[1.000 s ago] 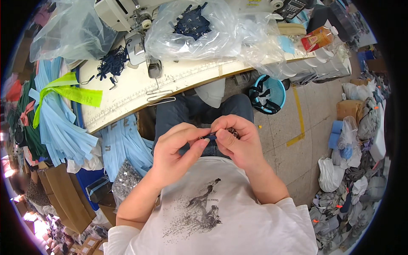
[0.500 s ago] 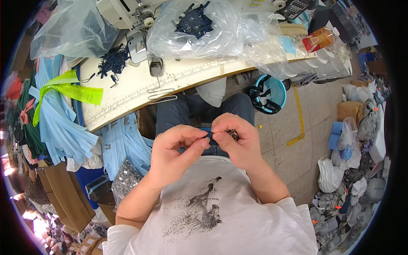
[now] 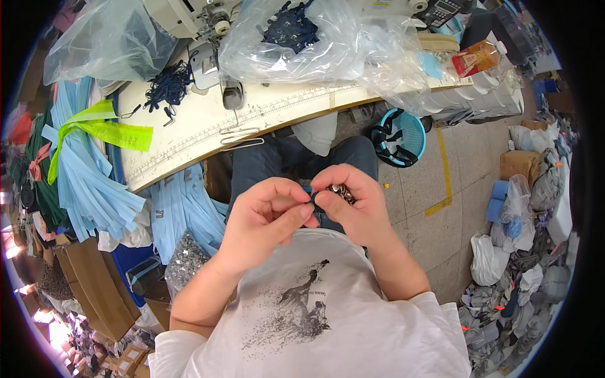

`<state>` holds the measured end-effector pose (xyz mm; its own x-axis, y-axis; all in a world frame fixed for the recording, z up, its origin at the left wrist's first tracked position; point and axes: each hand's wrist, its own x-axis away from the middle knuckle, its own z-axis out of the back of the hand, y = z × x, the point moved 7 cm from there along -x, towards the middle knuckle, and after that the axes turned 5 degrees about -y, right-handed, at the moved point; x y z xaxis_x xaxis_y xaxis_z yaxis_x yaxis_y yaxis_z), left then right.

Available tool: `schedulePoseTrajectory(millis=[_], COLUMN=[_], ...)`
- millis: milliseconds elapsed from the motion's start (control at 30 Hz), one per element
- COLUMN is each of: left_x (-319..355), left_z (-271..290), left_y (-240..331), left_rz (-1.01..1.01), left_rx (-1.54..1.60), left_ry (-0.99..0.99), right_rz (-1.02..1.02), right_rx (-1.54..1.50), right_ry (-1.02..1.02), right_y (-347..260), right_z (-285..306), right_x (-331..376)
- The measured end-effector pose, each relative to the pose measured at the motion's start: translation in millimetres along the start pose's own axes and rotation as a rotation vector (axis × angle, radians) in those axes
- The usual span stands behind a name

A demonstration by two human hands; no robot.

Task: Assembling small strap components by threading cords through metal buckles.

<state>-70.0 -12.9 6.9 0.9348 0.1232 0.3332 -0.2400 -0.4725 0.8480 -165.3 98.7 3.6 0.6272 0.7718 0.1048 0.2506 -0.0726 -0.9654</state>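
Over my lap, my left hand (image 3: 265, 211) and my right hand (image 3: 360, 214) meet fingertip to fingertip. Between them is a small dark navy strip (image 3: 313, 198), mostly covered by the fingers and pinched from both sides. Several small shiny metal pieces (image 3: 340, 191) sit in the curl of my right fingers; their exact shape is too small to make out. On the sewing table (image 3: 189, 154) ahead lies a pile of navy cord loops (image 3: 167, 89). More navy loops with metal bits (image 3: 291, 30) fill a clear plastic bag (image 3: 252, 53).
A sewing machine (image 3: 183, 16) stands at the table's far side. Light blue strips (image 3: 94, 183) with a neon yellow tie (image 3: 120, 133) hang at the left. A turquoise basket (image 3: 413, 142) is under the table's right part. Grey cloth pieces (image 3: 504, 321) heap up on the right.
My left fingers have shifted and spread a little around the navy strip. More of the metal pieces in my right hand now show.
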Motion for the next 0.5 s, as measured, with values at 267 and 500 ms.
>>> schedulePoseTrajectory(millis=[267,500], left_x=[-0.6,2.0], left_z=[-0.2,-3.7], left_y=[-4.1,4.4], left_rz=[-0.006,-0.100], left_rx=[0.035,-0.034], left_ry=[0.009,-0.045], right_rz=[0.389,0.275], right_rx=[0.382,0.060], right_ry=[-0.034,-0.082], right_y=[-22.0,-14.9], right_z=[1.2,-6.8], right_x=[2.3,3.8])
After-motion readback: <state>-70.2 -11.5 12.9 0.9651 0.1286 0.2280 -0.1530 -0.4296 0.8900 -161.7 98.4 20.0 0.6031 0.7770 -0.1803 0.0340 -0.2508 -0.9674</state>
